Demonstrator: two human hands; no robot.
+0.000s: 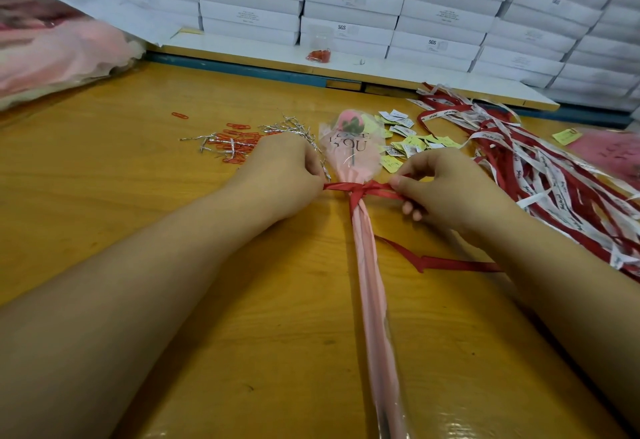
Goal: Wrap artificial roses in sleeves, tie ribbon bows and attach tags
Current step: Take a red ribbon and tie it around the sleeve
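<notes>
At the table (173, 238), my left hand (287, 175) and right hand (446, 193) each pinch one side of the red ribbon (360, 191) knotted round the sleeved rose (348, 142), which lies stem toward me. I judge an even pull best (too hard may crush the sleeve), with the knot centred.

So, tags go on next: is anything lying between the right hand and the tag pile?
Nothing visible does. The tag pile lies just beyond the right hand, right of the sleeved rose; that hand pinches the red ribbon.
</notes>
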